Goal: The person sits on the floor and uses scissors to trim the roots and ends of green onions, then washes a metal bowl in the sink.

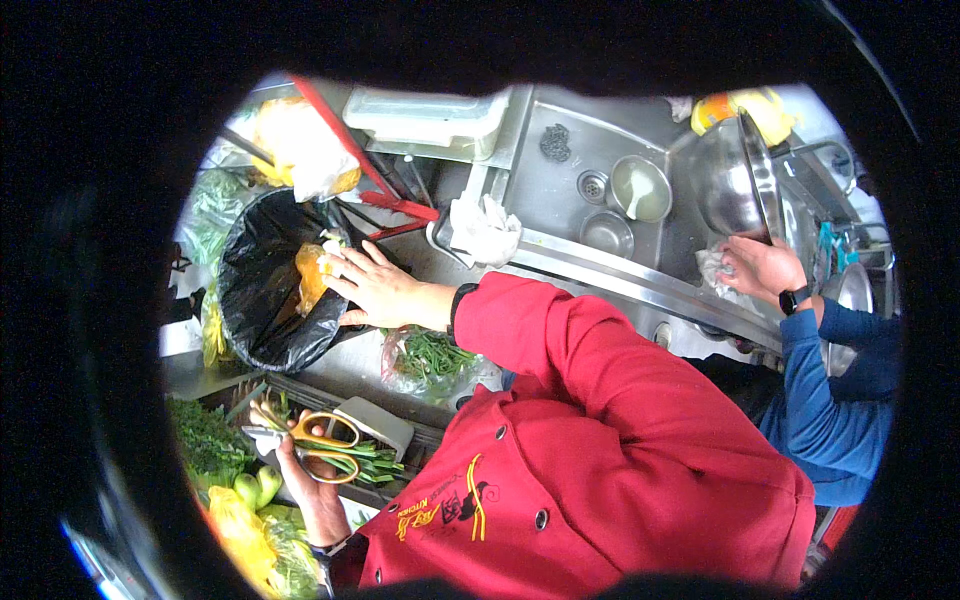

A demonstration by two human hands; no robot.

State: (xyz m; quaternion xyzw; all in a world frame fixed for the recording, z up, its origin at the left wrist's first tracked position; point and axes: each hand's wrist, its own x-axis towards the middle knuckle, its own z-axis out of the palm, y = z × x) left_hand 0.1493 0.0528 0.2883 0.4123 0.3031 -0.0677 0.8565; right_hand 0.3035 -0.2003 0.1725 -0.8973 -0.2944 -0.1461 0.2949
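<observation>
My right hand, in a red sleeve, reaches over a bin lined with a black plastic bag. Its fingers are spread, palm down, beside an orange-brown plastic bag and small white and green scraps at the bin's mouth. Whether the fingertips touch them is unclear. In my left hand, at the lower left, are scissors with yellow-orange handles and stalks that look like green onions. More cut green stalks lie just behind the handles.
Leafy greens and a yellow plastic bag lie lower left; bagged greens sit below the bin. A steel sink holds bowls. At right, a co-worker's hands hold a cloth by a large steel bowl.
</observation>
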